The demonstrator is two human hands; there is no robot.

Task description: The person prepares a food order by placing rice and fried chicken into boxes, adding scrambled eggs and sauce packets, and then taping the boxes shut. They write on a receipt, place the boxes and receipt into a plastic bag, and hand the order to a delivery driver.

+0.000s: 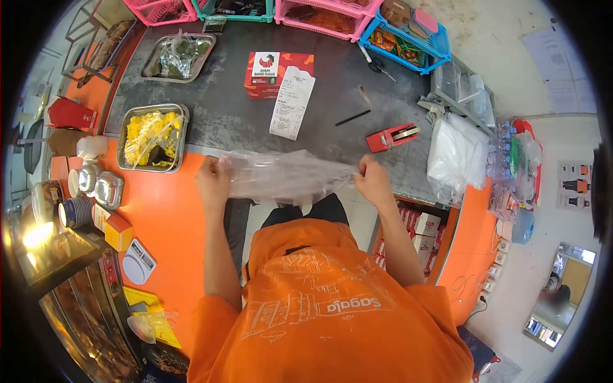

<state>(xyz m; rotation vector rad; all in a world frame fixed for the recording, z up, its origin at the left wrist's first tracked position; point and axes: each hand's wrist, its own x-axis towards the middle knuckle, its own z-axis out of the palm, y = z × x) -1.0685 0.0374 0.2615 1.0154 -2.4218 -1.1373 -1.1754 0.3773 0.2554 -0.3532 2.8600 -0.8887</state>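
Observation:
A clear plastic bag (281, 173) is stretched sideways in front of my body, at the near edge of the counter. My left hand (213, 180) grips its left end, and my right hand (374, 182) pinches its right end; the fingers of both are closed on the film. Beyond the bag stands a red and white food box (262, 83). A long printed receipt (293, 102) leans against the box's right side. To the right lie a dark thin stick (352, 118) and a red tape dispenser (393, 136).
A metal tray of yellow food (183, 145) and a tray of greens (186, 79) sit on the left. Pink baskets (329, 25) and a blue basket (440, 62) line the back. White plastic bags (454, 153) lie at right. A kitchen scale (137, 263) stands at lower left.

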